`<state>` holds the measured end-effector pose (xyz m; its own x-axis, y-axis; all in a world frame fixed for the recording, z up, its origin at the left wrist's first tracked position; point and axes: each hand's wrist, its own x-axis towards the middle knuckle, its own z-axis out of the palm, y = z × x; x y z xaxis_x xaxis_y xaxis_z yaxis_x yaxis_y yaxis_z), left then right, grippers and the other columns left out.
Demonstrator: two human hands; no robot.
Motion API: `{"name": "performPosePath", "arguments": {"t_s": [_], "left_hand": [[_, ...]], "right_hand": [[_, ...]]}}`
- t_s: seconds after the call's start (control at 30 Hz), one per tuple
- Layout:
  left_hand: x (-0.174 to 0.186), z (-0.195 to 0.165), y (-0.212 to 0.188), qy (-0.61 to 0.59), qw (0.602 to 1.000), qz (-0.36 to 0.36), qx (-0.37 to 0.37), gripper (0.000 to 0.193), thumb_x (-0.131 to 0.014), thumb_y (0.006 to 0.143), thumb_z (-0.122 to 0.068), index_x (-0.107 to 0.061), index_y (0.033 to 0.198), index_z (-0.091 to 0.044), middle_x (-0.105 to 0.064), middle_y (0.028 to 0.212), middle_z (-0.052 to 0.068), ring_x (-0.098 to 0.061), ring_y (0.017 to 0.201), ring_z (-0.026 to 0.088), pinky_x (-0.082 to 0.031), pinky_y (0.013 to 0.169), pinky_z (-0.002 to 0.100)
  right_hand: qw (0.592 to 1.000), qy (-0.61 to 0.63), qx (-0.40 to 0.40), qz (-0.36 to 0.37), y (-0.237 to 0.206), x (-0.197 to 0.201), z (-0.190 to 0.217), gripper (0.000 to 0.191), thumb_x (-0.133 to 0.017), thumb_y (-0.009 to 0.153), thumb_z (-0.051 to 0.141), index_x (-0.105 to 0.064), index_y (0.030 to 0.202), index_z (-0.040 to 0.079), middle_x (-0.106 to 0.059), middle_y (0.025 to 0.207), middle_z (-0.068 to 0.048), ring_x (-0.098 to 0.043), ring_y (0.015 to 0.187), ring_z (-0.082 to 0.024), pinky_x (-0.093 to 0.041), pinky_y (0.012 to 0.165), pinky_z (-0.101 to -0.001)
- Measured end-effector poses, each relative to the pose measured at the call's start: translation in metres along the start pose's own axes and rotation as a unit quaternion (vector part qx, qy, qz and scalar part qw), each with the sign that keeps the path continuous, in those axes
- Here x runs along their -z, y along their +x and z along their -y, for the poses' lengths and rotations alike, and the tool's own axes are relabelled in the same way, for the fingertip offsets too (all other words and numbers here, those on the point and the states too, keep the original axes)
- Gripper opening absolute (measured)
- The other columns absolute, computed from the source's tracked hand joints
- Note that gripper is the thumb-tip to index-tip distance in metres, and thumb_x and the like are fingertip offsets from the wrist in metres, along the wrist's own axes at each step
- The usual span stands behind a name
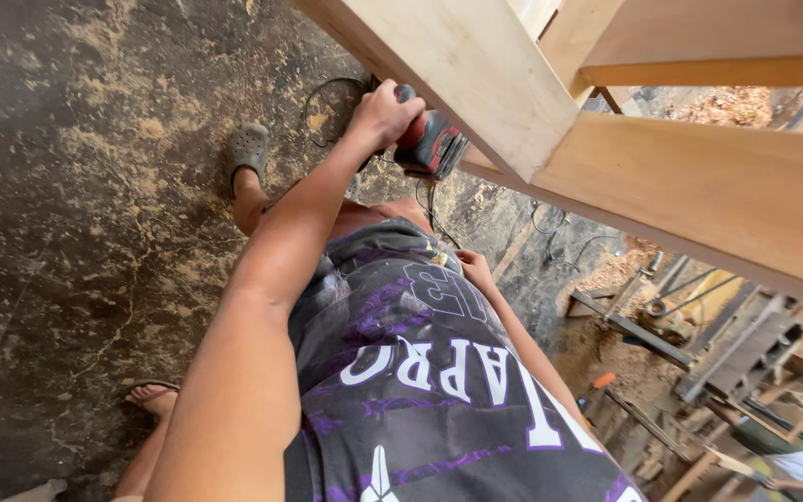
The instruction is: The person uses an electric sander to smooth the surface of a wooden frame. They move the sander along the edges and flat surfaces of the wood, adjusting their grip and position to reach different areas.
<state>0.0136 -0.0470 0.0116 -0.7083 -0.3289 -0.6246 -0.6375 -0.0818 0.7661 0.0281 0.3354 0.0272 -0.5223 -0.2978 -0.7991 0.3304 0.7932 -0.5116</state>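
Left hand [381,112] clamped on red-black sander [429,144] against pale smooth timber frame [476,70].
Right hand [474,268] hangs loose, fingers unclear.

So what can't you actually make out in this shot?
- Head view: the sander's underside, hidden behind the wooden beam.
- Left hand's fingers, wrapped out of sight round the sander.
- Right hand: partly hidden by the shirt.

No packages, signs or screens are seen. Only white block lettering edged in purple is found, printed across the dark shirt [420,372] at lower centre.
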Motion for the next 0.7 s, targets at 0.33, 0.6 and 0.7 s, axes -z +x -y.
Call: {"name": "performPosePath", "arguments": {"t_s": [0.33,0.6,0.7], "left_hand": [[0.126,0.088,-0.060,-0.078,0.995,-0.057,-0.031,0.045,-0.069,0.079,-0.041,-0.066,0.105,-0.004,-0.073,0.096,0.018,-0.069,0.088,0.027,-0.053,0.082,0.041],[0.161,0.060,-0.082,-0.119,0.976,-0.125,-0.130,0.046,-0.074,0.082,-0.039,-0.057,0.107,-0.005,-0.065,0.088,0.009,-0.065,0.084,0.025,-0.056,0.081,0.040],[0.161,0.034,-0.079,-0.088,0.974,-0.136,-0.159,0.050,-0.076,0.079,-0.040,-0.054,0.109,-0.006,-0.066,0.088,0.009,-0.067,0.084,0.025,-0.056,0.081,0.040]], "right_hand": [[0.997,0.074,0.011,-0.034,-0.014,-0.091,0.058,0.032,-0.071,0.094,0.015,-0.070,0.119,-0.004,-0.077,0.106,-0.011,-0.071,0.093,-0.014,-0.056,0.083,-0.0281],[0.996,0.078,0.020,-0.044,-0.026,-0.139,0.040,0.029,-0.070,0.094,0.013,-0.071,0.117,-0.005,-0.078,0.104,-0.012,-0.072,0.094,-0.016,-0.057,0.084,-0.0290],[0.994,0.055,0.041,-0.083,-0.025,-0.145,0.035,0.030,-0.070,0.094,0.012,-0.072,0.120,-0.004,-0.077,0.104,-0.013,-0.070,0.090,-0.016,-0.056,0.081,-0.0297]]}}
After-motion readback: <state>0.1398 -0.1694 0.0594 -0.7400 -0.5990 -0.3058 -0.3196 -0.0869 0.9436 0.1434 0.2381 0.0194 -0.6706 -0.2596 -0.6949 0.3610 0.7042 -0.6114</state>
